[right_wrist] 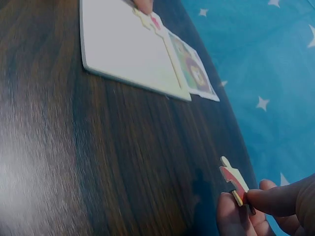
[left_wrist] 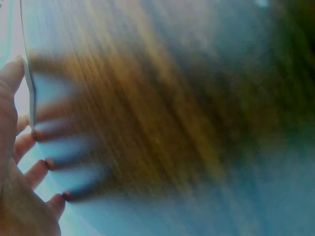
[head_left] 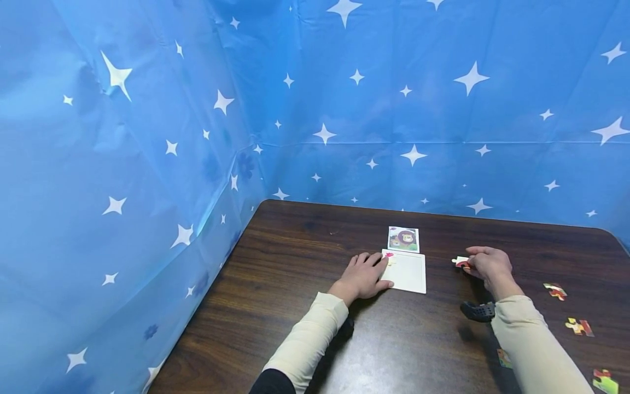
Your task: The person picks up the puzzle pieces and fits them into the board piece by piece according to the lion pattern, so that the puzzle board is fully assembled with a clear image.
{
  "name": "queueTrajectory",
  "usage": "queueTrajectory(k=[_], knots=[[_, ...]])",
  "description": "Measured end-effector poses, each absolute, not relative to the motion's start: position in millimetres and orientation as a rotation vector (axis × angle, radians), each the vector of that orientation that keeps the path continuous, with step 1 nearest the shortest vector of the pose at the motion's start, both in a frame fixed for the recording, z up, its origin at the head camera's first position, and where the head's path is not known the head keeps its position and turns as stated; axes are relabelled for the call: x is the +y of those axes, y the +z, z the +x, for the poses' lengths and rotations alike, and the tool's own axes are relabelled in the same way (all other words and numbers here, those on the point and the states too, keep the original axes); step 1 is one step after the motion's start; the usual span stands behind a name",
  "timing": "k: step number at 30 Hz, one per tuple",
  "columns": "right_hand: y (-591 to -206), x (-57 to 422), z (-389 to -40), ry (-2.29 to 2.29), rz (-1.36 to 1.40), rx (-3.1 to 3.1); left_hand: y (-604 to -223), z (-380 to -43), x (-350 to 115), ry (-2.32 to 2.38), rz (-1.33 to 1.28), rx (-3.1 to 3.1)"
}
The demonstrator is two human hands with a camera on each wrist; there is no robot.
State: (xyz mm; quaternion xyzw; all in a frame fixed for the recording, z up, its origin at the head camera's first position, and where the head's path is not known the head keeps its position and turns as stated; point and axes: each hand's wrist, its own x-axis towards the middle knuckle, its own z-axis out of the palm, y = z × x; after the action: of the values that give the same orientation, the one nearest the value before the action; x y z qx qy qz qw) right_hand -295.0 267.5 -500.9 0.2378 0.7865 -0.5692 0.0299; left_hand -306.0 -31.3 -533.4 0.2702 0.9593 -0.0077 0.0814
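My left hand (head_left: 365,275) lies with spread, fairly straight fingers on the left edge of a white puzzle tray (head_left: 410,276). A puzzle piece (head_left: 391,259) with a pink patch sits in the tray's upper left corner, partly covered by the fingers. My right hand (head_left: 489,267) pinches a red and cream puzzle piece (right_wrist: 236,182) between thumb and fingers, above the table to the right of the tray. A picture card (head_left: 403,239) with a lion lies just behind the tray. The left wrist view shows the fingertips along the tray's edge, blurred.
Loose puzzle pieces lie at the right: one (head_left: 556,291) beyond the right forearm, another (head_left: 579,326) closer, a third (head_left: 605,381) near the bottom edge. One more piece (head_left: 504,358) is partly behind the right sleeve. A blue starred curtain (head_left: 413,109) borders the dark wooden table (head_left: 295,257).
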Motion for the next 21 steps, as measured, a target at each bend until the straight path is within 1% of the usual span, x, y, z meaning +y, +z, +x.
queueTrajectory(k=[8, 21], knots=[[-499, 249, -303, -1.769, 0.706, 2.39, -536, -310, -29, -0.007, 0.769, 2.86], [-495, 223, -317, -1.735, 0.684, 2.422, -527, -305, -28, -0.034, 0.787, 2.886]])
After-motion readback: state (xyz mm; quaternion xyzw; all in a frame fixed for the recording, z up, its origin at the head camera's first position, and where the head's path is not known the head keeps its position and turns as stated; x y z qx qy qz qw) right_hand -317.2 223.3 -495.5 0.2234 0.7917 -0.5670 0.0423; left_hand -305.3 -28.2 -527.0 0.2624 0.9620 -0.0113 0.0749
